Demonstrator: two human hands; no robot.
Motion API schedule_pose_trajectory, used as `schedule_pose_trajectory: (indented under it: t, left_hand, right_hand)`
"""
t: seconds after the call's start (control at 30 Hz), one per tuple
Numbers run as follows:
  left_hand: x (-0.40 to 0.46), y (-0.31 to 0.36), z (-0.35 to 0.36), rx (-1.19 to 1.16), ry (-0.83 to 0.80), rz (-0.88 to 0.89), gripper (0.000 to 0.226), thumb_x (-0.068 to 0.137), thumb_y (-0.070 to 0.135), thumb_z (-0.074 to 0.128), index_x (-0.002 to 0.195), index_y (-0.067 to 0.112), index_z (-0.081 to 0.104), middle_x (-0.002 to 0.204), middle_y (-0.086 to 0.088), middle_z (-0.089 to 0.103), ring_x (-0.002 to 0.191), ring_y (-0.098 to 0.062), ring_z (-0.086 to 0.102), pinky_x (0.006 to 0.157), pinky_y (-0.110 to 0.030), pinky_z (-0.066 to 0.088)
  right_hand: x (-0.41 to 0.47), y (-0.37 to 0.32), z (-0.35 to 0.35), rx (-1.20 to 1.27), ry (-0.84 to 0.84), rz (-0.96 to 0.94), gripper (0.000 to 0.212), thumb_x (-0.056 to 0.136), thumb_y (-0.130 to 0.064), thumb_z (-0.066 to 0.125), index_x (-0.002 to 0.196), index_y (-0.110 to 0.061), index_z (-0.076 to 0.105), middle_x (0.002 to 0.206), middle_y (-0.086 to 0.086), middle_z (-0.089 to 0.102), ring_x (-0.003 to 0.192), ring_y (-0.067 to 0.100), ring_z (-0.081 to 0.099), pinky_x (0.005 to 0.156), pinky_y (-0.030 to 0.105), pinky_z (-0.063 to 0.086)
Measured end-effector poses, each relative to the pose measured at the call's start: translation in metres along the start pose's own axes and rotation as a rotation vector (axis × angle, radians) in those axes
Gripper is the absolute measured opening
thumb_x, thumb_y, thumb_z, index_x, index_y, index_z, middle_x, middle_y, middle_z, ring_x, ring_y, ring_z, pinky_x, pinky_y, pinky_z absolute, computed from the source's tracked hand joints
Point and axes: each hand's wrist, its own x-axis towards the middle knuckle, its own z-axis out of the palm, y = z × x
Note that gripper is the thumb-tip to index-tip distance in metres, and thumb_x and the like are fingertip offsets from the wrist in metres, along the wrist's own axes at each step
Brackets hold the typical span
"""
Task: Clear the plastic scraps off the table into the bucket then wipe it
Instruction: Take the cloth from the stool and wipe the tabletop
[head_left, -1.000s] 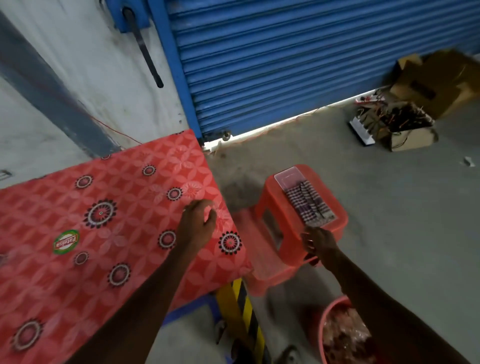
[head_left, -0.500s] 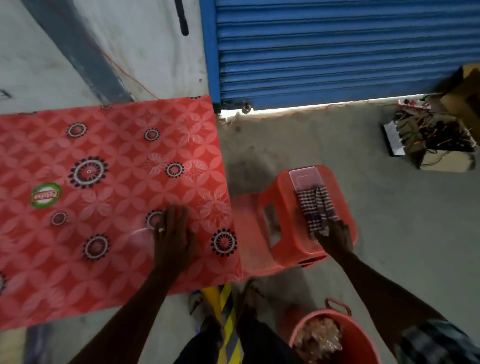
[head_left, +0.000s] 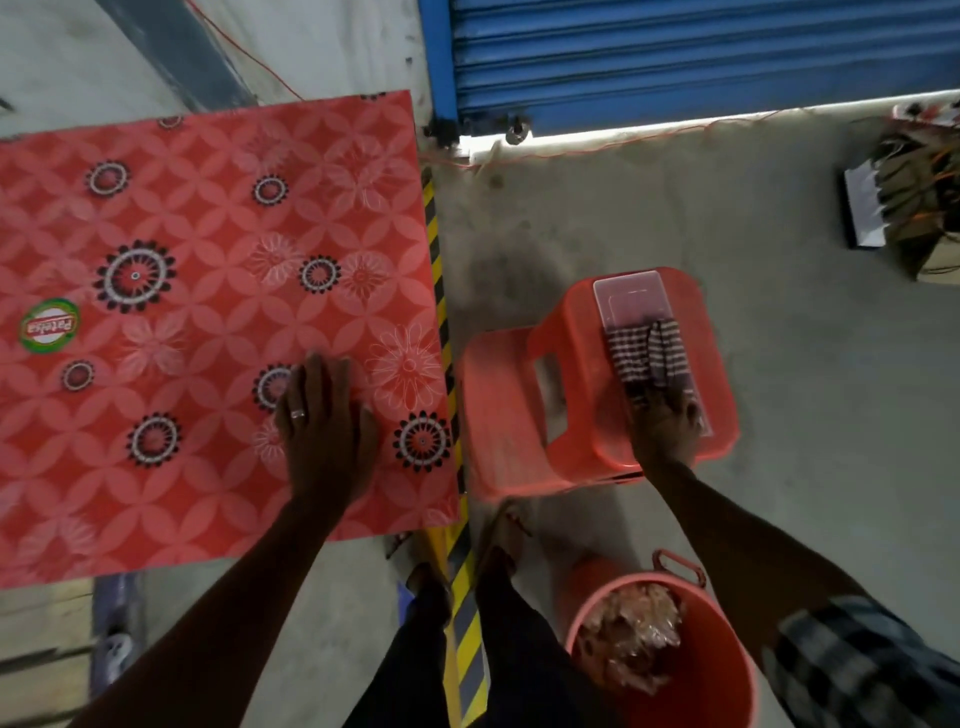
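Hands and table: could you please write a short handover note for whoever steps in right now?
Left hand: flat on the red table, holding nothing.
Right hand: on the checked cloth lying on the red stool; a closed grip is not clear.
Bucket: on the floor by the feet, plastic scraps inside.
Done: no scraps visible on the table.
Left: pick up the cloth and wipe the table.

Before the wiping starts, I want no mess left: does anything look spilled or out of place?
Nothing stands out. The table shows no scraps, the bucket stands upright holding the plastic scraps, and the right hand is on the checked cloth atop the stool.
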Motion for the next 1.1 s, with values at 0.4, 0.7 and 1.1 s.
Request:
schedule_pose_trajectory:
  t: [0.4, 0.7, 1.1]
  left_hand:
    - [-0.001, -0.003, 0.008, 0.013, -0.023, -0.004, 0.065, 0.106, 0.045, 0.024, 0.16, 0.01, 0.03, 0.169, -0.019, 0.022, 0.157, -0.038, 0.019, 0.125, -0.055, 0.022]
    - [-0.001, -0.004, 0.008, 0.015, -0.025, -0.017, 0.066, 0.106, 0.046, 0.024, 0.161, 0.01, 0.03, 0.169, -0.02, 0.022, 0.156, -0.039, 0.02, 0.123, -0.058, 0.025]
    - [-0.005, -0.036, -0.018, -0.111, -0.107, 0.138, 0.059, 0.102, 0.038, 0.036, 0.157, 0.018, 0.039, 0.163, -0.018, 0.037, 0.15, -0.039, 0.037, 0.113, -0.055, 0.04]
  right_hand:
    - [0.024, -0.008, -0.013, -0.103, -0.136, -0.061, 0.066, 0.091, -0.038, 0.065, 0.144, -0.007, 0.041, 0.133, 0.034, 0.044, 0.11, 0.053, 0.052, 0.096, 0.055, 0.044]
    - [0.016, -0.048, -0.028, 0.601, -0.096, 0.256, 0.035, 0.084, -0.06, 0.066, 0.094, -0.028, 0.054, 0.077, 0.01, 0.07, 0.058, 0.03, 0.067, 0.058, 0.05, 0.057]
    - [-0.162, -0.228, -0.116, 0.765, -0.136, -0.334, 0.029, 0.076, -0.031, 0.068, 0.102, -0.017, 0.066, 0.088, 0.013, 0.062, 0.069, 0.025, 0.06, 0.06, 0.035, 0.048]
